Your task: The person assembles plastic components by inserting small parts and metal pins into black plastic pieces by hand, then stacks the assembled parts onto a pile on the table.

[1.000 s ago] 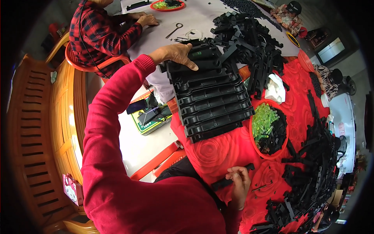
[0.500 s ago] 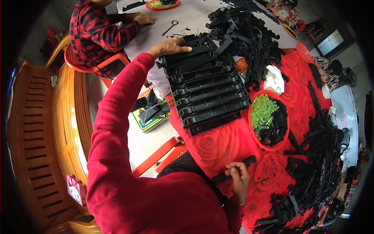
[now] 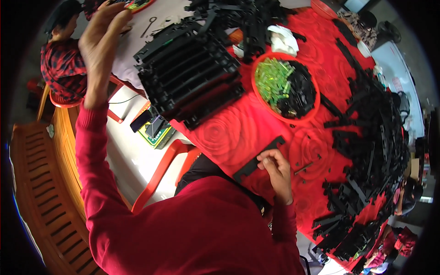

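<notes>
A single head-worn fisheye view looks steeply down, close over the red table (image 3: 238, 133) and lap.

A person in a red sweater is raising the left hand (image 3: 101, 43) open in the upper left of the frame, clear of the stack of black ribbed trays (image 3: 190, 73) sitting at upper centre on the red tablecloth (image 3: 229, 133). The right hand (image 3: 277, 172) is pinching a flat black strip (image 3: 256, 159) at centre. A red bowl (image 3: 286, 87) of green and black parts is lying right of the trays; black strips are piling along the right edge (image 3: 366, 137). Another person in plaid (image 3: 62, 64) is sitting at far left.
</notes>
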`<state>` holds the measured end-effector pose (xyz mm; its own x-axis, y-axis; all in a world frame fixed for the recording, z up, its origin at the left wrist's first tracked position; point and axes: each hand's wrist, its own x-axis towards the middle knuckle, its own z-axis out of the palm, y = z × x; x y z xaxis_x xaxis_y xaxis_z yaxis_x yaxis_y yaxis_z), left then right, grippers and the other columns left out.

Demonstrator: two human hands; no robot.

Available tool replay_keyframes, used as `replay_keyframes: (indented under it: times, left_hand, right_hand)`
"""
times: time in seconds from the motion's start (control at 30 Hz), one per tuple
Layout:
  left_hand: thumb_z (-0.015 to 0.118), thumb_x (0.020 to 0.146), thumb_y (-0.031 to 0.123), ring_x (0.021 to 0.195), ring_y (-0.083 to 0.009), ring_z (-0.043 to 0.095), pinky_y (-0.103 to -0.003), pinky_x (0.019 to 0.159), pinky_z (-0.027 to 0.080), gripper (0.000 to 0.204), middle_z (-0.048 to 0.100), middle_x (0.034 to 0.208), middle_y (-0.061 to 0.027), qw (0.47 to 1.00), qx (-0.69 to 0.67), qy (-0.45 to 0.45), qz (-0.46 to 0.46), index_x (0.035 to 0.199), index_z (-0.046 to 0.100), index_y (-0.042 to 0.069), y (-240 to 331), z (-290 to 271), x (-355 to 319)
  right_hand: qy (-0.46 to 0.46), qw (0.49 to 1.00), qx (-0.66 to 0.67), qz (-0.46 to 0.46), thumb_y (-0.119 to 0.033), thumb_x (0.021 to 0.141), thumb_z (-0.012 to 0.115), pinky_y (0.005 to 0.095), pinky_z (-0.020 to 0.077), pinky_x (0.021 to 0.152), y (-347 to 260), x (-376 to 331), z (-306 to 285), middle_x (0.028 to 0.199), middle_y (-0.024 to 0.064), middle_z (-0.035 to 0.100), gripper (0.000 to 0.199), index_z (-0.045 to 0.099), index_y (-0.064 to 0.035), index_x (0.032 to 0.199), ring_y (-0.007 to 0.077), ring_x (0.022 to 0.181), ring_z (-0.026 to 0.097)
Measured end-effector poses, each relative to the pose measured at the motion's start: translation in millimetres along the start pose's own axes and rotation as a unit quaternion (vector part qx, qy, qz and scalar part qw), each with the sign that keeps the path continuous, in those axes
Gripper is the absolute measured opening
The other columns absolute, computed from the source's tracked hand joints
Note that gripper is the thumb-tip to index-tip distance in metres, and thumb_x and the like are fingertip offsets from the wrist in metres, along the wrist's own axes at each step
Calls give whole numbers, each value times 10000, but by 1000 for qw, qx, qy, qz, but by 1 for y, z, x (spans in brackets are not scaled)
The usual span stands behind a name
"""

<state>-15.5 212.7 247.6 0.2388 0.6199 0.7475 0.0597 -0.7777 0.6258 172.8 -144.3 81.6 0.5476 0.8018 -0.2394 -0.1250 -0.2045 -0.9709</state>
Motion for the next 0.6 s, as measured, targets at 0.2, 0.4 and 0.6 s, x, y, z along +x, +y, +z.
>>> replay_keyframes:
  times: [0.2,0.4,0.6]
  left_hand:
    - [659,751,57,634,-212,596,-304,508,449,224,613,742,-96,901,-83,-239,354,966,624,7,104,34,-105]
    - [698,753,237,683,-282,572,-351,603,468,279,573,762,-109,914,-43,-387,113,878,602,6,77,128,-242]
    - [734,667,367,889,-342,534,-425,748,456,721,526,961,-183,872,138,-463,82,1182,447,-47,79,148,-306]
  right_hand:
    - [4,998,20,-63,-72,902,485,239,470,717,13,-7,-23,900,54,602,102,558,-17,949,98,761,559]
    - [121,977,-113,-137,-42,833,583,224,419,634,35,-10,-50,786,24,592,84,575,-43,917,73,689,513]
    - [183,975,-63,-113,-38,875,541,201,408,613,44,-23,-79,767,-3,530,48,551,-3,906,51,681,478]
